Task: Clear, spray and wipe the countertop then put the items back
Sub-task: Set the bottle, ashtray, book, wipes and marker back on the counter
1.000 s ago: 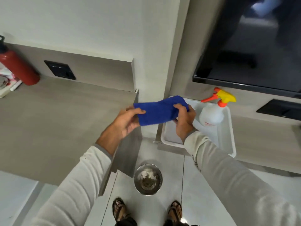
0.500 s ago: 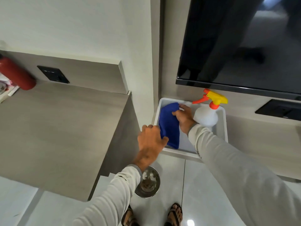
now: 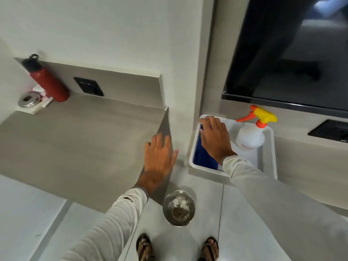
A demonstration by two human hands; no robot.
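A: On the left, surface [image 3: 79,140] lies bare and grey across most of its width; bottle [image 3: 47,80] and a small metal lid-like item [image 3: 28,99] stand crowded at its far corner. Judged step: wiping done, cloth being stowed.

B: Tray [image 3: 267,162] on the lower ledge holds cloth [image 3: 202,157] along its left wall and sprayer [image 3: 251,135] at the back. Right hand [image 3: 216,140] lies flat on the cloth, fingers spread, gripping nothing.

A: Left hand [image 3: 160,159] open, empty, over the surface's edge. Next move, as I judge: reach to the corner items and spread them back out.

B: Hidden: most of the cloth under hand and sleeve. White items under the bottle too small to name. Bowl [image 3: 178,208] on the floor, contents unclear.
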